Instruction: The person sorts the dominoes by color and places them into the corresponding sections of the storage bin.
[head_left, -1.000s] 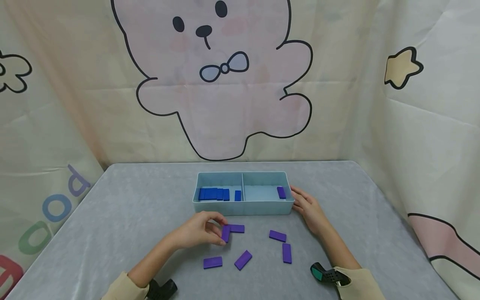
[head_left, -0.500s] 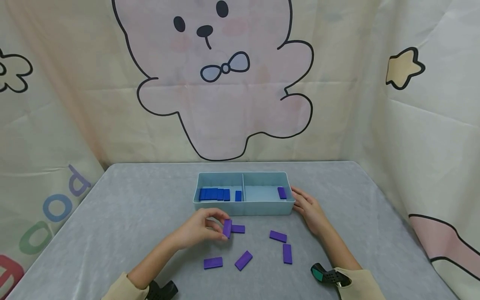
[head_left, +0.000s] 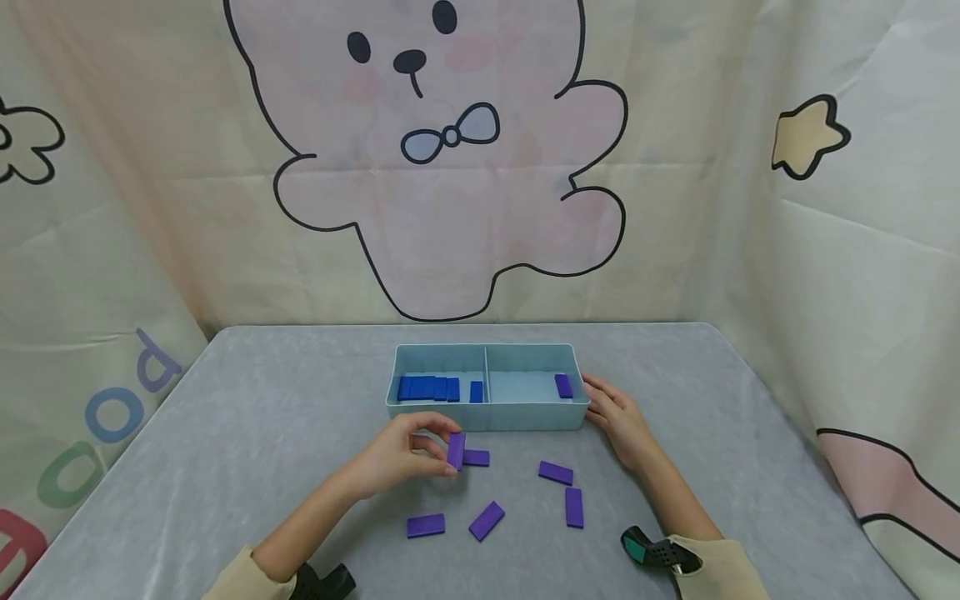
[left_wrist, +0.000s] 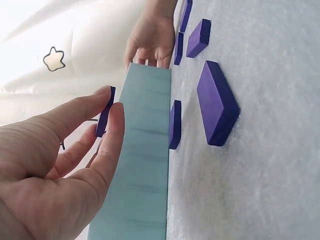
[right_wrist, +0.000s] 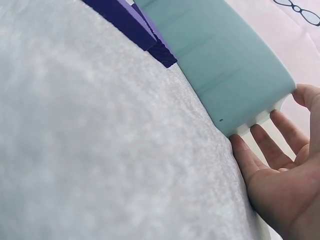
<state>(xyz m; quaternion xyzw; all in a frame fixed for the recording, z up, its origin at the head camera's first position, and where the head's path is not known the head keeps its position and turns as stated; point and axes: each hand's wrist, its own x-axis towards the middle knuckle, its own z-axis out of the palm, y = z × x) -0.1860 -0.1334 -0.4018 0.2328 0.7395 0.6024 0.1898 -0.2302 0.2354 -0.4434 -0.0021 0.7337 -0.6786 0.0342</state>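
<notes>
My left hand (head_left: 444, 450) pinches a purple tile (head_left: 455, 451) upright, just above the grey table (head_left: 262, 417) and in front of a light blue two-part tray (head_left: 486, 414). In the left wrist view the same tile (left_wrist: 104, 122) shows between my fingertips (left_wrist: 106, 94), beside the tray wall (left_wrist: 142, 160). My right hand (head_left: 594, 400) rests with straight fingers against the tray's right end; the right wrist view shows those fingers (right_wrist: 270, 147) touching the tray's corner (right_wrist: 235, 70). Blue tiles (head_left: 431, 388) fill the left compartment. One purple tile (head_left: 563, 385) lies in the right one.
Several purple tiles lie loose on the table in front of the tray, among them one (head_left: 476, 457) right by my left hand, another (head_left: 556, 472) toward the right and one (head_left: 426, 525) nearest me. A cartoon-printed curtain (head_left: 450, 208) closes off the back and sides.
My left hand has lifted the purple tile slightly off the table and turned it more upright, nearer the tray. The right hand has stayed against the tray.
</notes>
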